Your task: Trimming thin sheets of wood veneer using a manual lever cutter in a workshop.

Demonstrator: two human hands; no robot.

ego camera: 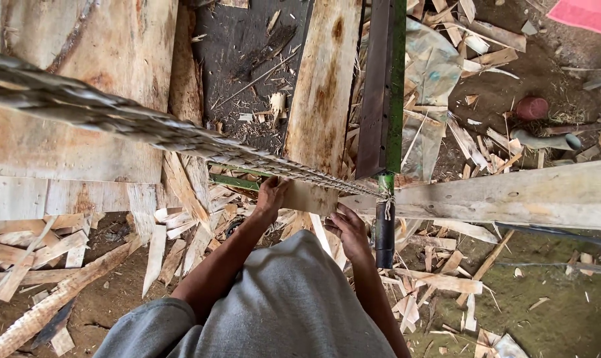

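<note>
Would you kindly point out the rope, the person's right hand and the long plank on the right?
rope (pixel 115 119), head view, on its twisted strands mid-length.
right hand (pixel 349 230), head view, on the back of the hand.
long plank (pixel 512 195), head view, on its bare upper face.

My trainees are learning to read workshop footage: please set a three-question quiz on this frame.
1. True or false: the left hand rests on the pale plank.
2. What runs from the upper left down to the green post? A) hose B) twisted rope C) chain
3. What litters the ground around the person?

Key: 1. True. 2. B, the twisted rope. 3. Wood offcuts; the right hand hovers near the plank's edge.
</note>
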